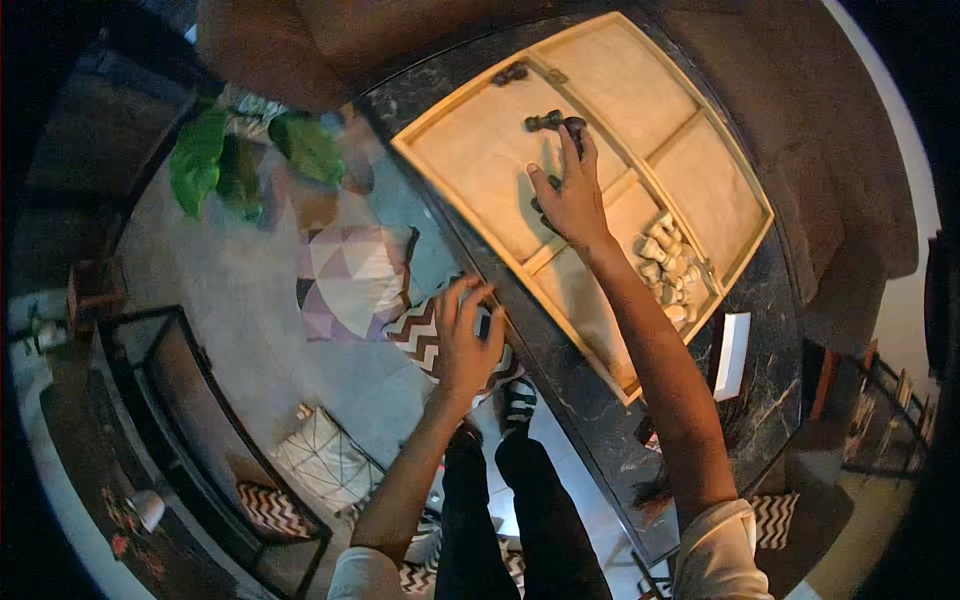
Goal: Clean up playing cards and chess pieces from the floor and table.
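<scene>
My right hand [574, 199] reaches over the open wooden chess box [480, 131], palm down, thumb spread away from the fingers. Its fingertips are at a dark chess piece [576, 124], with no clear grip around it. Another dark piece [544, 121] lies just left of the fingertips. More dark pieces [541, 210] are partly hidden under the hand. In the nearer compartment, light chess pieces [667, 262] lie heaped beside the hinged divider. My left hand [469, 337] hovers by the table edge, fingers curved and apart, with nothing seen in it.
The box lies on a dark marble-like table [555, 367]. Some dark pieces [510, 73] sit in its far corner. A white rectangular object [732, 356] is right of the box. Patterned cushions [356, 285] lie on the floor at left, below a leafy plant [199, 157].
</scene>
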`<state>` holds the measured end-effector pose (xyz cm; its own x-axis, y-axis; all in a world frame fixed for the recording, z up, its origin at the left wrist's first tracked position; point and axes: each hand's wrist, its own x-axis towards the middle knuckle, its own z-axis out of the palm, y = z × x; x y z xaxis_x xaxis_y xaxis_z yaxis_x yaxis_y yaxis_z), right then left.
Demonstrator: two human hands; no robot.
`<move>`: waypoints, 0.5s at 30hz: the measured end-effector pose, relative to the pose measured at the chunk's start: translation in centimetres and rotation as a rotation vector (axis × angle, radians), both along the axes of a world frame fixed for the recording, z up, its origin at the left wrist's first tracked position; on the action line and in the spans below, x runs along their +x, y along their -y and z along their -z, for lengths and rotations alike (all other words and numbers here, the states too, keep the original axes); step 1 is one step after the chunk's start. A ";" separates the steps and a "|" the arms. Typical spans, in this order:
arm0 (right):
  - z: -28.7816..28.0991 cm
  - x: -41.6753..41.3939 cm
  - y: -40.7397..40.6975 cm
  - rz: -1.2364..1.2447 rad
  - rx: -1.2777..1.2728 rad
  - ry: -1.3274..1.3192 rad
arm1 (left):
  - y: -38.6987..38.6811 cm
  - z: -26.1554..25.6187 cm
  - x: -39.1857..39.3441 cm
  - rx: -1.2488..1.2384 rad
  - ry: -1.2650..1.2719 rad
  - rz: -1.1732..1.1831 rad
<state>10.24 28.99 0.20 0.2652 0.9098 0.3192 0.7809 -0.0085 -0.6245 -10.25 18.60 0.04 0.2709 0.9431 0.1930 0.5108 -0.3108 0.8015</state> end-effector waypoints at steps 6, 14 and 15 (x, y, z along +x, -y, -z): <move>2.9 -3.7 -1.8 -0.027 -0.123 0.158 | 18.1 5.7 -14.4 -0.405 -0.035 -0.336; -1.1 -11.9 11.3 -0.260 0.196 0.019 | 43.5 14.7 -23.4 -0.721 0.040 -1.086; -1.4 -16.4 14.8 -0.251 0.118 -0.084 | 45.8 15.9 -23.3 -0.764 0.113 -1.164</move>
